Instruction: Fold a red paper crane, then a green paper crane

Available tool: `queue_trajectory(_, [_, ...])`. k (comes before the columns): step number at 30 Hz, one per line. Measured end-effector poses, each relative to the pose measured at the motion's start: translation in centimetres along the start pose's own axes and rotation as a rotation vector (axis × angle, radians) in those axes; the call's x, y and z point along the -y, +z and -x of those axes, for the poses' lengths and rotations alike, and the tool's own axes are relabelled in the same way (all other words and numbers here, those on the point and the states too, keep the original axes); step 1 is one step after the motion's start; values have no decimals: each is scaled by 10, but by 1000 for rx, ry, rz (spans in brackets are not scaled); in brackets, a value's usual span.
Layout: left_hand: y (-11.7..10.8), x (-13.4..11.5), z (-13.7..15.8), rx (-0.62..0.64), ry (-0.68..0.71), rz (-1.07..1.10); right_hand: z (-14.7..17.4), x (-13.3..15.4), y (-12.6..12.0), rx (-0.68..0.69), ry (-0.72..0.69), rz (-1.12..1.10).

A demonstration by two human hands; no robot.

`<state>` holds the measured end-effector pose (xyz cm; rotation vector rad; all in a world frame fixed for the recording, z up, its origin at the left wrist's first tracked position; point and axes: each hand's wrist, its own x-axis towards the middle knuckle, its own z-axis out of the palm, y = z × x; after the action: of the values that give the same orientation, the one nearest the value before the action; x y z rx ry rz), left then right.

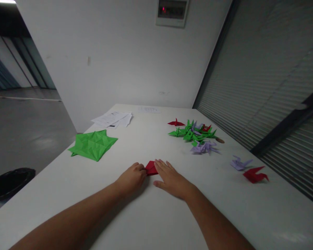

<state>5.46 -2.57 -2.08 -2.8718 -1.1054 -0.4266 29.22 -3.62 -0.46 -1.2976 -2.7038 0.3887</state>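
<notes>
A small folded piece of red origami paper (151,168) lies on the white table between my hands. My left hand (134,177) is closed at the paper's left end, its fingers pinching that edge. Flat over the right side of the paper rests my right hand (172,178), fingers stretched out and thumb apart on the near side. Its fingertips cover part of the red paper, so the right edge is hidden.
Creased green paper sheets (95,144) lie at left, with printed papers (113,119) behind. A pile of green, purple and red paper cranes (193,133) sits at back right. Nearer right are a purple crane (239,163) and a red crane (255,174). A black-lined bin (11,182) stands left.
</notes>
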Motion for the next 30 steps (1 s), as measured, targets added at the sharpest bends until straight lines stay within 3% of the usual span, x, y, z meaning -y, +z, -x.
queue_trajectory(11, [-6, 0, -1, -17, -188, 108, -2, -7, 5, -167, 35, -69])
queue_trajectory(16, [-22, 5, 3, -175, -302, 208, -9, -5, 12, -466, 129, -220])
queue_trajectory(19, [-29, 8, 5, -286, -332, 292, -18, 1, 18, -672, 222, -430])
queue_trajectory(23, [-26, 6, 5, -367, -361, 407, -29, 15, 19, -702, 322, -778])
queue_trajectory(27, [-20, -1, 3, -383, -336, 458, -36, 29, 16, -704, 280, -938])
queue_trajectory(30, [-19, -7, 3, -407, -225, 430, -38, 36, 15, -729, 285, -966])
